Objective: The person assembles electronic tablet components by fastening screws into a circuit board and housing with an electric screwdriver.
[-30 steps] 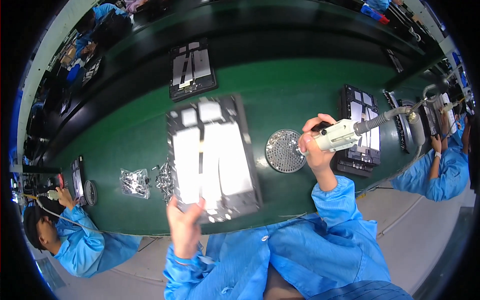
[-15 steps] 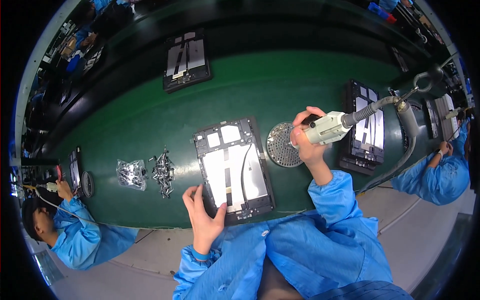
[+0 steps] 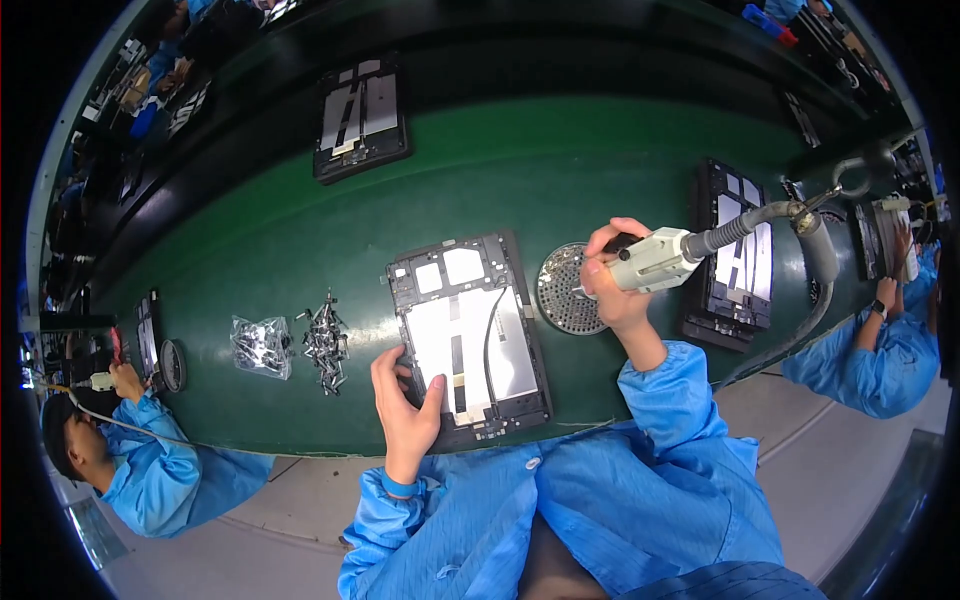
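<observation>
An opened tablet (image 3: 470, 350) with a black frame and a bright metal back lies before me on the green bench. At its lower left edge, my left hand (image 3: 405, 415) grips it, thumb on top and fingers along the side. My right hand (image 3: 622, 290) is closed round a pale electric screwdriver (image 3: 652, 262), whose grey cable runs up to the right. The tool's tip points down-left over a round perforated tray (image 3: 568, 292) with small shiny bits, likely screws, at its upper rim. Whether the tip touches the tray is hard to see.
A stack of opened tablets (image 3: 738, 255) stands on the right, and another opened tablet (image 3: 362, 118) lies at the back. To the left are a pile of small metal parts (image 3: 325, 345) and a clear bag (image 3: 261, 347) of similar parts. People in blue work at both sides.
My left hand has slid slightly up along the tablet's left edge. The right hand and screwdriver stay over the round tray.
</observation>
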The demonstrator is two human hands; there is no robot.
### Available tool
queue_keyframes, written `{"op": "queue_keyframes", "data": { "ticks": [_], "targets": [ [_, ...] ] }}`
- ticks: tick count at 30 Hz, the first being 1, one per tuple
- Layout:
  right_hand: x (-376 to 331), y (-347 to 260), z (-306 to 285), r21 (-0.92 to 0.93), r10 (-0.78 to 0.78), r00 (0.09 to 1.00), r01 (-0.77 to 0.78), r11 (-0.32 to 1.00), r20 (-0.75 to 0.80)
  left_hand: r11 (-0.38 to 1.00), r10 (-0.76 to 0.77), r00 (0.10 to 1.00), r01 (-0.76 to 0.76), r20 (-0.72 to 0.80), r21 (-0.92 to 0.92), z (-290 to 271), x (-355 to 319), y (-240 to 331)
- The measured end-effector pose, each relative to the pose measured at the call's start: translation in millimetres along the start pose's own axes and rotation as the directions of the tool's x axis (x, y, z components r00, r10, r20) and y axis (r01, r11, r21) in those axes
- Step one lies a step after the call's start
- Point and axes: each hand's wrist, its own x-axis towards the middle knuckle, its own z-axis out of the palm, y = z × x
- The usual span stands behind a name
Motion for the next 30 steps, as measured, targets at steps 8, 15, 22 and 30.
{"op": "queue_keyframes", "data": {
  "ticks": [8,15,22,30],
  "targets": [
    [-1.5,0.2,-1.7,0.008,-0.003,1.0,0.003,1.0,0.024,1.0,-0.011,1.0,0.011,0.005,0.001,0.3,0.6,-1.9],
    [3.5,5.3,-8.8,0.022,-0.059,0.985,0.057,0.998,0.159,1.0,-0.021,1.0,0.021,0.014,-0.01,-0.8,2.7,-1.3],
    [-1.9,4.6,1.5,-0.033,-0.055,0.978,0.063,0.997,0.2,0.996,-0.088,0.995,0.088,0.046,-0.009,-0.3,7.2,0.8],
    [-8.9,11.7,-3.4,-0.007,-0.056,0.996,0.056,0.998,0.072,0.993,-0.098,0.995,0.097,-0.004,-0.067,4.0,20.0,-5.2]
  ]
}}
